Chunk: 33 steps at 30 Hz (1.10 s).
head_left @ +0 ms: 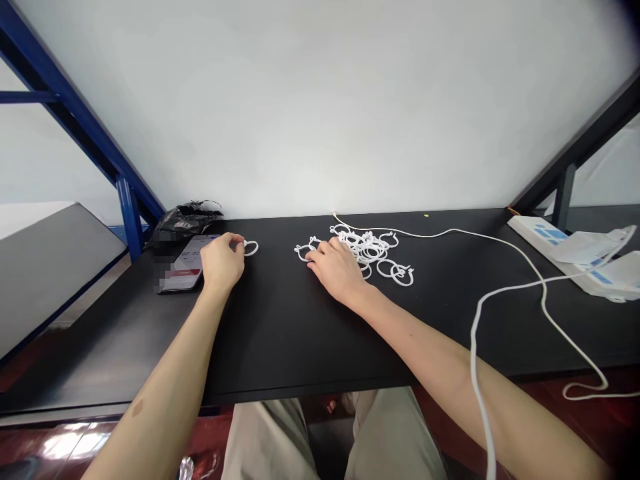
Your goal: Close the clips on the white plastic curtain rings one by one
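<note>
My left hand [223,261] is closed in a pinch at the left edge of a small white plastic ring [252,251] low over the black table. Right of centre lies a loose pile of white rings [373,247] with small knobbed ends. My right hand [337,268] rests at the pile's left side, palm down. Its thumb and fingers are bent together at a white ring [300,253], which shows partly beyond the fingertips. The hand covers some of the pile.
A phone [186,277] showing a timer lies left of my left hand, with a crumpled black plastic bag [183,220] behind it. A white cable [453,231] runs across the black table [280,333] and over my right forearm. White-and-blue packaging [575,253] lies far right.
</note>
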{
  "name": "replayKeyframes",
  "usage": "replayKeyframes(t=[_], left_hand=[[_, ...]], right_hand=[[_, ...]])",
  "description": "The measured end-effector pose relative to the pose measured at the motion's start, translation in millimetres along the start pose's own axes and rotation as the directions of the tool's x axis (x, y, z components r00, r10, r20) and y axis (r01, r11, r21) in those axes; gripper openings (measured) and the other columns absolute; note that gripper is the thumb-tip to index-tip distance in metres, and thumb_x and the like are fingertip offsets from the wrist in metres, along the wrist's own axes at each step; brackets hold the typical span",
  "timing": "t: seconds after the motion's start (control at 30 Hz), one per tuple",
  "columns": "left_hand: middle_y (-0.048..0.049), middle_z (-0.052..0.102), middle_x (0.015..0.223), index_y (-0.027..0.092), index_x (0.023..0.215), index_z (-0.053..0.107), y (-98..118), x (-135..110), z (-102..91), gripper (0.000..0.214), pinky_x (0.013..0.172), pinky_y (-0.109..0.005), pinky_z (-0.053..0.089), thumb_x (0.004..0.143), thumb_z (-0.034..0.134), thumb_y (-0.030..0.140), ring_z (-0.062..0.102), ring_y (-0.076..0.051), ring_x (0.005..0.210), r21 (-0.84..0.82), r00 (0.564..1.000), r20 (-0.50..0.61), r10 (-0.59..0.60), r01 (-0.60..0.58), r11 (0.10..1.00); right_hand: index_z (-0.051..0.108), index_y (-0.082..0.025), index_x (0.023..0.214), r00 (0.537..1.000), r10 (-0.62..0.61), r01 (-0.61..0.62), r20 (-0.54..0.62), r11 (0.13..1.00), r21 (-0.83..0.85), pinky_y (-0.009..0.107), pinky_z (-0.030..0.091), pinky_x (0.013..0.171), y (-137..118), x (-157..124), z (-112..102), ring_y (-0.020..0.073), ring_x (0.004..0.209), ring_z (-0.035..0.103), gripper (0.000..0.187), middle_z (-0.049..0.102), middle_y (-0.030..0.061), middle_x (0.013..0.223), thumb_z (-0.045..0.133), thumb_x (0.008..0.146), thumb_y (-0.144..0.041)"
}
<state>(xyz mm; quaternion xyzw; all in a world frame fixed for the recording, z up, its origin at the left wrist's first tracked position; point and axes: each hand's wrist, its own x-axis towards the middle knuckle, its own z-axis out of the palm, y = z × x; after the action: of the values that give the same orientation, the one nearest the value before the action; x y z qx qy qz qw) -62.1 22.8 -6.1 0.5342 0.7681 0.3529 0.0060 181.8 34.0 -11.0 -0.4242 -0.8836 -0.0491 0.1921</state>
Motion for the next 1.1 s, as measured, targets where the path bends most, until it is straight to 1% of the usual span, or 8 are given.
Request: replayKeyframes(t=[0.23, 0.43, 0.6, 0.73, 0.83, 0.93, 1.03, 1.1], left_hand=[[-0.0069, 0.072, 0.088, 0.021, 0.089, 0.066, 14, -12, -3.3, 0.018, 0.084, -0.035, 0.048, 0.084, 0.050, 0.027, 0.066, -0.023, 0.080, -0.053, 0.989, -0.075, 0.128, -0.132, 0.990], [-0.0016, 0.074, 0.080, 0.022, 0.092, 0.067, 41, -33, -0.7, 0.020, 0.073, -0.029, 0.048, 0.087, 0.053, 0.035, 0.066, -0.019, 0.072, -0.261, 0.968, 0.137, 0.209, -0.168, 0.951], [0.0002, 0.073, 0.075, 0.023, 0.090, 0.067, 51, -41, 0.8, 0.022, 0.069, -0.029, 0.048, 0.087, 0.056, 0.041, 0.064, -0.017, 0.067, -0.316, 0.948, 0.183, 0.259, -0.192, 0.929], [-0.0011, 0.075, 0.081, 0.022, 0.096, 0.064, 48, -40, 2.7, 0.028, 0.072, -0.029, 0.050, 0.085, 0.061, 0.047, 0.068, -0.017, 0.072, -0.460, 0.931, 0.253, 0.263, -0.123, 0.879], [-0.0025, 0.075, 0.083, 0.021, 0.103, 0.063, 45, -39, 5.2, 0.031, 0.064, -0.027, 0.050, 0.085, 0.062, 0.046, 0.069, -0.017, 0.072, -0.569, 0.906, 0.319, 0.279, -0.052, 0.821], [-0.0033, 0.073, 0.081, 0.019, 0.105, 0.063, 44, -39, 6.8, 0.033, 0.055, -0.024, 0.048, 0.084, 0.063, 0.045, 0.068, -0.018, 0.072, -0.610, 0.894, 0.349, 0.282, -0.012, 0.793], [-0.0041, 0.072, 0.083, 0.019, 0.106, 0.064, 45, -40, 7.2, 0.034, 0.052, -0.024, 0.048, 0.083, 0.064, 0.045, 0.068, -0.018, 0.071, -0.618, 0.883, 0.374, 0.283, 0.011, 0.786], [-0.0047, 0.073, 0.085, 0.019, 0.107, 0.064, 45, -40, 7.2, 0.034, 0.052, -0.024, 0.049, 0.083, 0.063, 0.044, 0.067, -0.017, 0.071, -0.620, 0.877, 0.383, 0.290, 0.011, 0.785]], right_hand=[[0.070, -0.019, 0.086, 1.000, -0.022, 0.022, 0.005, 0.996, 0.081, 0.036, 0.041, 0.079, 3, 1, 3, 0.0225, 0.087, 0.047, 0.021, 0.065, 0.0070, 0.087, 0.052, 0.096, -0.018], [0.070, -0.020, 0.089, 0.997, -0.065, 0.070, -0.040, 0.987, 0.143, 0.034, 0.040, 0.079, -7, 0, -5, 0.0206, 0.083, 0.048, 0.019, 0.065, 0.0051, 0.083, 0.053, 0.097, -0.024], [0.067, -0.019, 0.091, 0.987, -0.080, 0.105, -0.140, 0.978, 0.181, 0.033, 0.041, 0.080, -12, 0, -7, 0.0194, 0.083, 0.050, 0.016, 0.067, 0.0041, 0.085, 0.053, 0.097, -0.025], [0.065, -0.019, 0.089, 0.980, -0.083, 0.119, -0.180, 0.973, 0.197, 0.033, 0.042, 0.081, -15, -1, -5, 0.0195, 0.085, 0.051, 0.016, 0.068, 0.0044, 0.086, 0.052, 0.097, -0.025], [0.064, -0.019, 0.088, 0.980, -0.084, 0.125, -0.179, 0.966, 0.227, 0.033, 0.043, 0.081, -17, -2, -8, 0.0192, 0.083, 0.052, 0.014, 0.067, 0.0039, 0.084, 0.053, 0.096, -0.024], [0.062, -0.019, 0.092, 0.978, -0.024, 0.088, -0.209, 0.948, 0.305, 0.032, 0.045, 0.081, -18, -2, -12, 0.0196, 0.086, 0.055, 0.011, 0.066, 0.0043, 0.085, 0.053, 0.095, -0.026], [0.059, -0.019, 0.100, 0.963, 0.117, -0.013, -0.243, 0.919, 0.395, 0.033, 0.047, 0.081, -13, -1, -16, 0.0204, 0.093, 0.058, 0.011, 0.065, 0.0074, 0.098, 0.054, 0.094, -0.026], [0.057, -0.019, 0.104, 0.959, 0.193, -0.077, -0.208, 0.883, 0.462, 0.033, 0.049, 0.079, -8, 0, -16, 0.0202, 0.094, 0.061, 0.014, 0.065, 0.0080, 0.104, 0.055, 0.093, -0.027]])
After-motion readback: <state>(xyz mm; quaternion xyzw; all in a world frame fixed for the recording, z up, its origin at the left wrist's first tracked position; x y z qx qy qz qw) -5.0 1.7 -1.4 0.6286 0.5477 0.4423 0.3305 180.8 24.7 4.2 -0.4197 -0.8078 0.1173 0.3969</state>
